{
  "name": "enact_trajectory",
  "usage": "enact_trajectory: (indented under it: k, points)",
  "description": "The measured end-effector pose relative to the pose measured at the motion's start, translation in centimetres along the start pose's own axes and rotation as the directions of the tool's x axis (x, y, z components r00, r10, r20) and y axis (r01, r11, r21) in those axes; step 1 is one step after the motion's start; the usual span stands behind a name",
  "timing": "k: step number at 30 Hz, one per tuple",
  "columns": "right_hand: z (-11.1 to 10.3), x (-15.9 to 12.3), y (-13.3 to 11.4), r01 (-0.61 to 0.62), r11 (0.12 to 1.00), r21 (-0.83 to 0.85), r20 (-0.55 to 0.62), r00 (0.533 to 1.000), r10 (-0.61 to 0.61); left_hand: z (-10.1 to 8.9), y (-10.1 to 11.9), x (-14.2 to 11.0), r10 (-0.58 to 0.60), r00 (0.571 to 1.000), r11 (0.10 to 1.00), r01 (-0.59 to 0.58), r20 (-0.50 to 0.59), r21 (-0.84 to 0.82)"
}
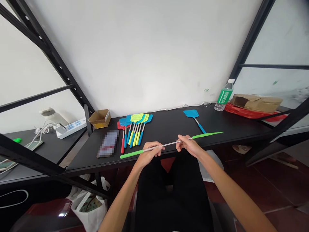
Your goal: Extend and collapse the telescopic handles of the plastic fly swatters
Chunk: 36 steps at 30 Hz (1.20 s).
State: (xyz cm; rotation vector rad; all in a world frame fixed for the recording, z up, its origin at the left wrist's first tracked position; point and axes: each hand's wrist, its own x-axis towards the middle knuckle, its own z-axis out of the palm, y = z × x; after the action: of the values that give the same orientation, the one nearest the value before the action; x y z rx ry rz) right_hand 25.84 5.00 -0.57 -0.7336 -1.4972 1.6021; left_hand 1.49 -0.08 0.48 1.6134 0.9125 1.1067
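I hold a green fly swatter (169, 143) level across my lap, in front of the black table (169, 124). Its metal telescopic rod is drawn out between my hands. My left hand (149, 152) is closed around the rod near the green handle. My right hand (187, 145) pinches the rod near the green head, which is seen edge-on. On the table lie a bunch of several coloured swatters (135, 129) to the left and one blue swatter (194, 118) further right.
A small open cardboard box (100, 118) and a flat packet (108, 143) lie at the table's left. A green-labelled water bottle (224, 95), a brown carton (257, 102) and red trays stand at the right. Black shelf struts frame both sides. Bags sit on the floor at left.
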Motion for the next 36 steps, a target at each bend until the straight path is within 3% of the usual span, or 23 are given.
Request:
enact_trajectory:
  k: [19,36]
  points:
    - [0.3,-0.2,-0.7,-0.001,1.000,-0.016,0.044,0.999,0.002,0.0,0.1,0.0,-0.006,1.000,0.999,0.006,-0.006,-0.051]
    - [0.2,-0.4,-1.1,-0.022,1.000,-0.006,0.013,1.000,0.022,0.3,-0.3,0.3,-0.051,0.990,0.994,0.038,-0.131,-0.098]
